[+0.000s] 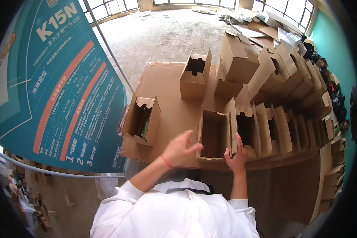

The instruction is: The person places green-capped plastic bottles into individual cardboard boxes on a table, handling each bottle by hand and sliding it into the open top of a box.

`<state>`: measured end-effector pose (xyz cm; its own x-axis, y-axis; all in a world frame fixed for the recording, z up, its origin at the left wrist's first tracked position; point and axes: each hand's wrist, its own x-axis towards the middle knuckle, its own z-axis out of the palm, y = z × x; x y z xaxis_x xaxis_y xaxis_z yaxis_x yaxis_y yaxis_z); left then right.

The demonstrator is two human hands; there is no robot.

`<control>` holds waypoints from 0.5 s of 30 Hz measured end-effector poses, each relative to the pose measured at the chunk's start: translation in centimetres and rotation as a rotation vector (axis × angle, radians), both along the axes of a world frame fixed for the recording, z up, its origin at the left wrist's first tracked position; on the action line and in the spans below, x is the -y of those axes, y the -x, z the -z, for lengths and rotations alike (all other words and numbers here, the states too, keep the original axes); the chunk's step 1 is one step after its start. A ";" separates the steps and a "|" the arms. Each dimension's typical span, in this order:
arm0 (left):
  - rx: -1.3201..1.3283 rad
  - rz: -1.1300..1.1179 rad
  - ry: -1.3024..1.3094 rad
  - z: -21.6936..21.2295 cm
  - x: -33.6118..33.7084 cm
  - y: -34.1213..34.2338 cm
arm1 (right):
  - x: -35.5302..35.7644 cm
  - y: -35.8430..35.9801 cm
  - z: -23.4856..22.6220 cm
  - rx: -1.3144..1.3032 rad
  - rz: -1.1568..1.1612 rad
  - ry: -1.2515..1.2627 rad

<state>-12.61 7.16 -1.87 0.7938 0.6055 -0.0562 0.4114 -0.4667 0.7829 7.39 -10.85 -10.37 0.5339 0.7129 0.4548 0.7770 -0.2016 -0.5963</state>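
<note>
An open-topped cardboard box (213,152) stands near the table's front edge, its dark inside showing. My right hand (237,158) is at its right side, with the thumb on one side of the raised flap and the fingers on the other. My left hand (182,150), a red string round its wrist, hovers just left of that box with fingers spread and nothing held. To the left, another open box (151,129) has something green inside. Farther back stands an upright box (192,86) with raised flaps.
Several open boxes (281,131) crowd the table's right side in rows. A taller box (242,59) sits on another at the back. Brown cardboard covers the table (172,105). A large teal banner (59,91) on a metal frame borders the left. Scrap (265,25) is piled far right.
</note>
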 end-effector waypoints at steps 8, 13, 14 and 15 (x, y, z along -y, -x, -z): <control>-0.007 -0.204 -0.209 5.9 0.2 -1.1 | 0.3 -0.1 -0.3 0.066 -0.033 -0.088; -0.031 -0.311 -0.319 5.8 -3.3 1.9 | 0.4 -0.3 0.6 0.033 -0.028 -0.108; -0.049 -0.335 -0.335 5.8 -3.8 2.6 | 0.2 -0.4 0.6 0.034 -0.025 -0.107; -0.066 -0.359 -0.351 6.0 -4.2 3.3 | 0.2 -0.3 0.5 0.013 -0.027 -0.101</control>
